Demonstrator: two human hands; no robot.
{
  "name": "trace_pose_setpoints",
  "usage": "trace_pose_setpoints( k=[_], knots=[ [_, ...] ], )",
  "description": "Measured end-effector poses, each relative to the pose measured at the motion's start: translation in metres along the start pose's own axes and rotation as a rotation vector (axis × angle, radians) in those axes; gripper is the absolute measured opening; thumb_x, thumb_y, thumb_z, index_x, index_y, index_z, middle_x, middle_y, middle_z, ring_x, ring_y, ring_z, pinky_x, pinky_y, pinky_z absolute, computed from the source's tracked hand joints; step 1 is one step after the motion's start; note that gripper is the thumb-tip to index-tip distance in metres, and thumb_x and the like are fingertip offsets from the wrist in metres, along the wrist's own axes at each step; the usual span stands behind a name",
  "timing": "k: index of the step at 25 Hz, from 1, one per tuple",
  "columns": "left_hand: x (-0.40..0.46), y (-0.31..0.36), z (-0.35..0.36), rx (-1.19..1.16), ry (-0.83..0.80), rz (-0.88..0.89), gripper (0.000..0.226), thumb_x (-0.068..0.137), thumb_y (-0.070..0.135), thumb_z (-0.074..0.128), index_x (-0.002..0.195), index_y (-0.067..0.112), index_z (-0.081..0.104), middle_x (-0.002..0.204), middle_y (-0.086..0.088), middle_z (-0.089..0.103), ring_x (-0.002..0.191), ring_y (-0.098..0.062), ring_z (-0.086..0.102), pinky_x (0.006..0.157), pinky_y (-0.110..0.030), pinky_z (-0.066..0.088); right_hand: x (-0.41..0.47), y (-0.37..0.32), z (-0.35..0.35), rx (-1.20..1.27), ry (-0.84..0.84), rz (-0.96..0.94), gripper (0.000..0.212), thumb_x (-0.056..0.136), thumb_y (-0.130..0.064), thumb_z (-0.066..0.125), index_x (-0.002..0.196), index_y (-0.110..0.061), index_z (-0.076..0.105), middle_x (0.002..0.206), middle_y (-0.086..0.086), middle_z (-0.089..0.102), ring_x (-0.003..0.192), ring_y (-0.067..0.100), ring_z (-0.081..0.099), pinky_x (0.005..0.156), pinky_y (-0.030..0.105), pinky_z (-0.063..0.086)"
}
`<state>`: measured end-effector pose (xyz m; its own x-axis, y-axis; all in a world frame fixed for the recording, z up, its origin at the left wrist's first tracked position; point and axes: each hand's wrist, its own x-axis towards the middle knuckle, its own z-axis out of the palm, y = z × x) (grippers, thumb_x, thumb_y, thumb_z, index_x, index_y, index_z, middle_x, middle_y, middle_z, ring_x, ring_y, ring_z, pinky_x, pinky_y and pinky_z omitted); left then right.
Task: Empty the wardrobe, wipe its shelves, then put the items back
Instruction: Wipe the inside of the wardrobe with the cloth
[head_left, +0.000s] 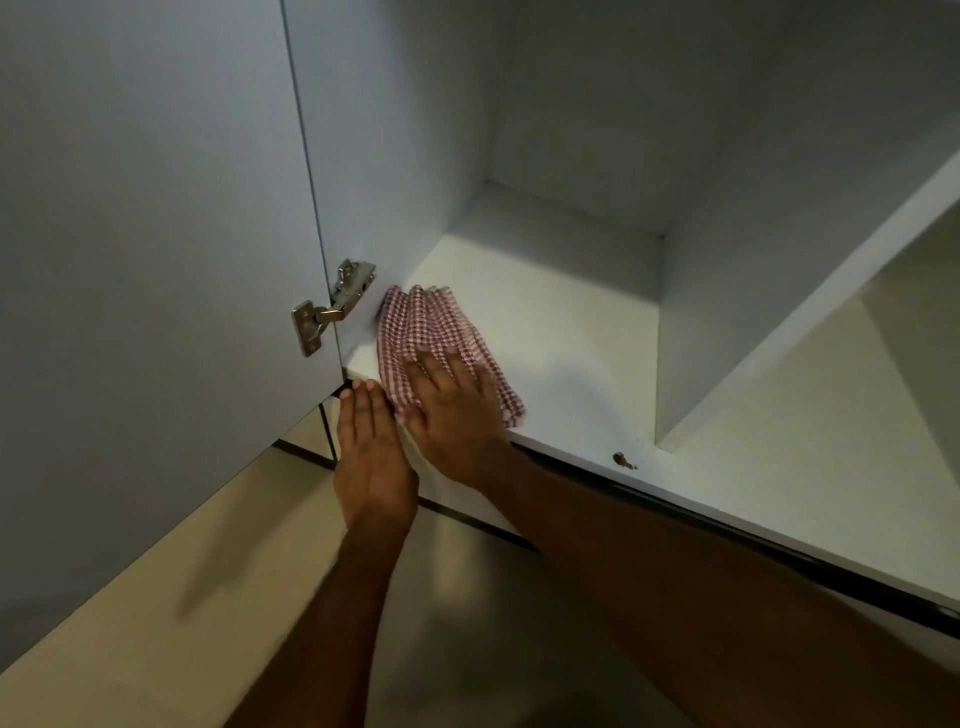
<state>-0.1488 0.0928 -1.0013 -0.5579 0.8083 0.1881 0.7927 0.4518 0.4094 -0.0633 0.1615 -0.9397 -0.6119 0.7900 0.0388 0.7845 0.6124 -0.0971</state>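
The right hand (452, 415) lies flat on a red-and-white checked cloth (436, 338), palm down, its fingers (441, 366) straight and slightly spread, pressing the cloth onto the white wardrobe shelf (561, 332). The fingers do not curl round the cloth; they rest released on top of it. The cloth is bunched in folds and sits at the near left corner of the shelf, its far end close to the left inner wall of the wardrobe (395, 156) and its near end reaching the shelf's front edge under the heel of the hand.

The left hand (371, 452) is just beside the right one, to its left, at the shelf's front edge. Its fingers (363, 402) are straight and held together, pointing away toward the corner where the shelf meets the open door (156, 260); the fingertips touch or nearly touch the underside of that front edge, and it is hard to tell which. They hold nothing.

A metal hinge (332, 306) joins the door to the left wall just above and left of the cloth. To the right, an upright divider panel (779, 312) splits the wardrobe into compartments; the cloth and both hands are in the left one. A small brown mark (623, 460) shows on the shelf's front edge near the foot of the divider. Pale floor tiles (156, 597) lie below, near the viewer.
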Motion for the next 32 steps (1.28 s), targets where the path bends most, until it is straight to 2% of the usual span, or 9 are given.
trace_pose_setpoints(
  k=[4, 12, 15, 17, 20, 22, 25, 28, 32],
  knots=[
    [-0.001, 0.005, -0.006, -0.005, -0.018, -0.016, 0.094, 0.085, -0.010, 0.051, 0.159, 0.006, -0.005, 0.168, -0.009, -0.006, 0.155, -0.023, -0.010, 0.114, -0.025, -0.012, -0.092, 0.085, -0.003, -0.082, -0.029, 0.280, 0.068, 0.101, -0.061, 0.015, 0.160, -0.029, 0.004, 0.168, 0.000, -0.003, 0.154, 0.028, -0.004, 0.122, 0.055, -0.003],
    [0.003, 0.001, -0.029, 0.002, -0.222, 0.062, 0.093, 0.088, -0.002, 0.057, 0.159, 0.005, -0.002, 0.168, -0.010, -0.006, 0.155, -0.025, -0.011, 0.122, -0.031, -0.004, -0.163, 0.085, -0.024, 0.128, 0.013, 0.398, 0.073, 0.092, -0.050, -0.001, 0.156, -0.030, 0.030, 0.165, -0.003, 0.018, 0.154, 0.023, 0.009, 0.124, 0.049, 0.006],
    [0.013, -0.006, -0.047, -0.050, -0.379, 0.096, 0.091, 0.089, 0.006, 0.065, 0.159, 0.006, 0.008, 0.168, -0.011, 0.001, 0.155, -0.027, -0.006, 0.125, -0.036, 0.006, -0.175, 0.051, -0.054, 0.602, -0.024, 0.394, 0.046, 0.106, -0.045, 0.024, 0.146, -0.034, 0.044, 0.149, -0.006, 0.046, 0.138, 0.018, 0.040, 0.112, 0.035, 0.033],
    [0.016, 0.000, -0.063, -0.112, -0.396, 0.150, 0.081, 0.090, 0.014, 0.070, 0.156, 0.006, 0.024, 0.165, -0.014, 0.019, 0.153, -0.031, 0.012, 0.122, -0.038, 0.018, -0.176, 0.044, -0.088, 1.209, -0.100, 0.629, 0.033, 0.106, -0.038, 0.040, 0.133, -0.030, 0.057, 0.134, -0.003, 0.060, 0.117, 0.015, 0.056, 0.097, 0.032, 0.044],
    [-0.005, 0.042, -0.099, -0.516, -0.397, 0.092, 0.064, 0.094, 0.035, 0.068, 0.149, 0.013, 0.044, 0.148, -0.007, 0.048, 0.132, -0.023, 0.048, 0.107, -0.036, 0.039, -0.183, 0.068, -0.119, 1.830, -0.166, 0.792, 0.032, 0.097, -0.032, 0.053, 0.120, -0.012, 0.065, 0.119, 0.015, 0.071, 0.110, 0.032, 0.065, 0.094, 0.044, 0.051],
    [-0.027, 0.083, -0.125, -0.873, -0.701, -0.053, 0.065, 0.089, 0.058, 0.058, 0.144, 0.024, 0.049, 0.141, -0.003, 0.057, 0.117, -0.017, 0.059, 0.098, -0.035, 0.047, -0.190, 0.083, -0.138, 1.996, -0.159, 0.785, 0.043, 0.091, -0.031, 0.055, 0.121, -0.003, 0.067, 0.120, 0.021, 0.069, 0.107, 0.037, 0.066, 0.093, 0.047, 0.049],
    [-0.048, 0.126, -0.140, -1.265, -1.050, -0.228, 0.064, 0.082, 0.060, 0.065, 0.130, 0.018, 0.063, 0.127, -0.010, 0.069, 0.113, -0.024, 0.067, 0.095, -0.038, 0.052, -0.198, 0.101, -0.159, 2.116, -0.151, 0.720, 0.044, 0.086, -0.034, 0.050, 0.096, -0.003, 0.078, 0.106, 0.019, 0.072, 0.089, 0.032, 0.071, 0.083, 0.042, 0.054],
    [-0.044, 0.155, -0.155, -1.364, -1.004, -0.153, 0.051, 0.079, 0.028, 0.080, 0.123, 0.006, 0.066, 0.125, -0.017, 0.069, 0.113, -0.028, 0.068, 0.093, -0.039, 0.055, -0.206, 0.125, -0.180, 2.096, -0.107, 0.642, 0.059, 0.085, -0.054, 0.049, 0.098, -0.006, 0.080, 0.111, 0.018, 0.072, 0.095, 0.031, 0.071, 0.087, 0.042, 0.051],
    [-0.025, 0.204, -0.198, -1.123, -0.940, 0.146, 0.044, 0.080, 0.013, 0.078, 0.122, 0.009, 0.065, 0.116, -0.007, 0.074, 0.109, -0.025, 0.070, 0.096, -0.042, 0.056, -0.208, 0.149, -0.212, 1.857, -0.055, 0.482, 0.060, 0.079, -0.060, 0.063, 0.118, -0.016, 0.072, 0.122, 0.012, 0.071, 0.110, 0.029, 0.069, 0.094, 0.046, 0.052]
  ],
)
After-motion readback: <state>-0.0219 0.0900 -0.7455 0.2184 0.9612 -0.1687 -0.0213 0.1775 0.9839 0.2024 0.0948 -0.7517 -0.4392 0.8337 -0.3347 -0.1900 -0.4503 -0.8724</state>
